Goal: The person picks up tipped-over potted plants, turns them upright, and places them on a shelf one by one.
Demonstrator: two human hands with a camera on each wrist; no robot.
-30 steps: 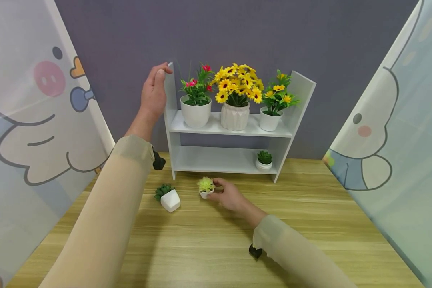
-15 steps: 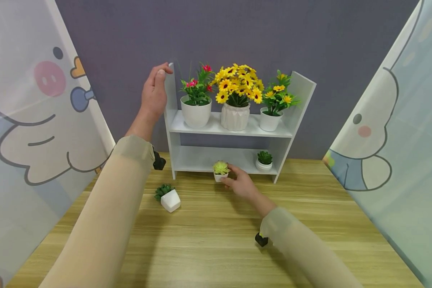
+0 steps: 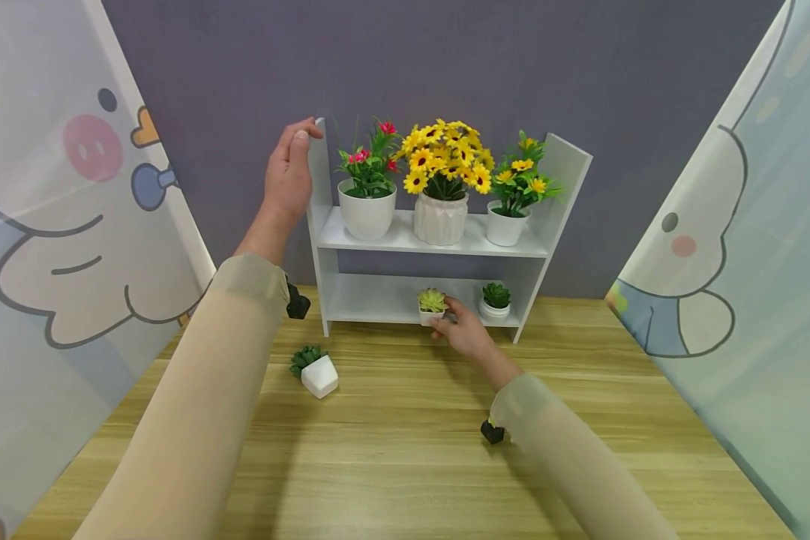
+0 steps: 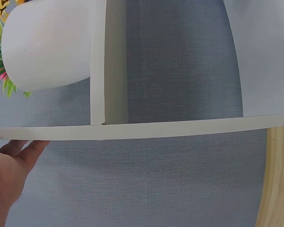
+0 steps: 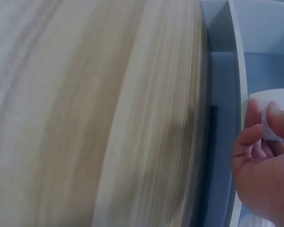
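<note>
My left hand [image 3: 290, 171] holds the top of the left side panel of a white two-tier shelf [image 3: 371, 298]; in the left wrist view its fingers [image 4: 31, 153] lie against the panel's outer side. With thumb and fingers, my right hand [image 3: 470, 335] pinches the small white pot of a yellow-green succulent [image 3: 433, 301] at the lower board's front edge. The right wrist view shows the white pot [image 5: 273, 96] between thumb and fingers. A dark green succulent in a round white pot [image 3: 496, 301] stands just right of it on the same board.
The upper board bears a red-flowered plant [image 3: 367, 206], a yellow daisy plant [image 3: 443, 217] and a smaller yellow-flowered plant [image 3: 508, 225]. Another succulent in a white angular pot [image 3: 319, 376] lies tipped over on the wooden table [image 3: 391, 450]. A grey wall [image 3: 648, 150] stands behind.
My right hand has carried the yellow-green succulent up and rightward from the table to the lower board's front edge. The left hand stays on the side panel.
</note>
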